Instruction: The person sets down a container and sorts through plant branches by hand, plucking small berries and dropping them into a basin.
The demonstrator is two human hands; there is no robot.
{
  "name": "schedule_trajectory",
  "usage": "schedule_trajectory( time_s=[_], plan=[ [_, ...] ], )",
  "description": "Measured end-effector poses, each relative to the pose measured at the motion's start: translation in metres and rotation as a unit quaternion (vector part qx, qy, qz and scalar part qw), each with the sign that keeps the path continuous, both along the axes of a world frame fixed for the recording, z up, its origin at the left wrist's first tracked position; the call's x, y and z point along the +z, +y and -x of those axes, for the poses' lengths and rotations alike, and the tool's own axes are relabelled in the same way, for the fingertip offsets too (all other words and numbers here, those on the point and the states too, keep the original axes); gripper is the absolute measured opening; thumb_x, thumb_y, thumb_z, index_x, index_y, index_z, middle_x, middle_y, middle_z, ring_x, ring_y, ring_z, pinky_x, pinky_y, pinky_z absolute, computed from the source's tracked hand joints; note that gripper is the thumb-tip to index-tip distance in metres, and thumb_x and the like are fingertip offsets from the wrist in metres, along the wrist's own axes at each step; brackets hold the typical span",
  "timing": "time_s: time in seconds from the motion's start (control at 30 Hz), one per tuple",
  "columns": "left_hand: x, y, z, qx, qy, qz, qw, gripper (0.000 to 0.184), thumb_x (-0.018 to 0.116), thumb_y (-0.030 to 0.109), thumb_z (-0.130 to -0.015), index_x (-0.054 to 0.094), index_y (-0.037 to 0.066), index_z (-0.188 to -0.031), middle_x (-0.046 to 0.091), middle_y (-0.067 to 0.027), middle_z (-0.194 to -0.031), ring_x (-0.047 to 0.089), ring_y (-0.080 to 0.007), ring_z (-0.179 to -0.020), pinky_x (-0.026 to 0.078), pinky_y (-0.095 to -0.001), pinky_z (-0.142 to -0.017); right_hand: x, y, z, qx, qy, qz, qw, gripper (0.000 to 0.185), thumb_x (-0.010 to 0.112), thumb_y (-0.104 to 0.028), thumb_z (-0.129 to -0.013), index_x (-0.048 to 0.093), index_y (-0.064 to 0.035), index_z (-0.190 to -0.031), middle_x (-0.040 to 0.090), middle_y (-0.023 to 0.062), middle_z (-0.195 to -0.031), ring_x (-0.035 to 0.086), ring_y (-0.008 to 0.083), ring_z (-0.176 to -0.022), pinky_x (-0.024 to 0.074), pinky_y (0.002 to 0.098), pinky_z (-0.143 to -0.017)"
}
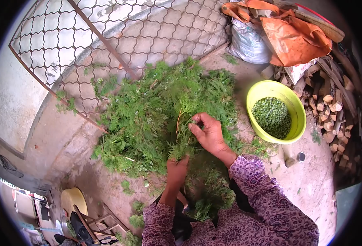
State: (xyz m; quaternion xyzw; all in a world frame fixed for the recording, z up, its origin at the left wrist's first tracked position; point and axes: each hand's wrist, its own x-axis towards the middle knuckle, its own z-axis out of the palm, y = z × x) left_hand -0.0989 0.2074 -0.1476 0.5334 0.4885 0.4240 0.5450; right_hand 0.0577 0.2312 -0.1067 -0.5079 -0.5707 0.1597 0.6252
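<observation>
My left hand (176,174) is wrapped round the lower end of a leafy evergreen sprig (179,141) with a thin orange-brown stem. Thumb and fingertips of my right hand (207,132) are pinched together at the sprig's right side; whatever small piece lies between them is too small to make out. Beyond both hands spreads a large heap of cut evergreen branches (136,115), with small pale green berries among the leaves. To the right stands a yellow-green basin (298,119) holding many small round green berries (271,117).
A rusty wire mesh panel (160,37) lies behind the heap. Stacked firewood (328,115) and orange and white sacks (295,41) are at the right. A small jar (290,162) is near the basin. A wooden frame (103,221) and a tan basin (74,199) stand lower left.
</observation>
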Motion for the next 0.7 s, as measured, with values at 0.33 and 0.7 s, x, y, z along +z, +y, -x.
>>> schedule_trajectory(
  time_s=[0.33,0.7],
  plan=[
    [-0.001,-0.002,0.015,-0.008,-0.048,0.057,0.997,0.013,0.059,0.012,-0.081,0.059,0.005,-0.092,0.056,0.0023,-0.071,0.045,-0.0049,-0.051,0.035,-0.0202,-0.043,0.008,0.016,-0.045,0.082,0.551,0.076,0.827,0.009,0.052,0.003,-0.078,0.05,-0.0051,-0.081,0.057,0.0059,-0.078,0.056,0.0106,-0.062,0.0434,0.0187,-0.044],
    [0.004,-0.001,0.013,-0.01,-0.099,0.078,0.992,0.016,0.059,0.008,-0.079,0.058,0.006,-0.095,0.062,-0.0039,-0.082,0.055,-0.0094,-0.06,0.04,-0.0213,-0.045,0.001,0.003,-0.021,0.273,0.255,0.278,0.885,0.016,0.066,-0.006,-0.073,0.059,-0.0029,-0.087,0.055,-0.0024,-0.065,0.046,0.003,-0.05,0.0351,0.0164,-0.041]
  ],
)
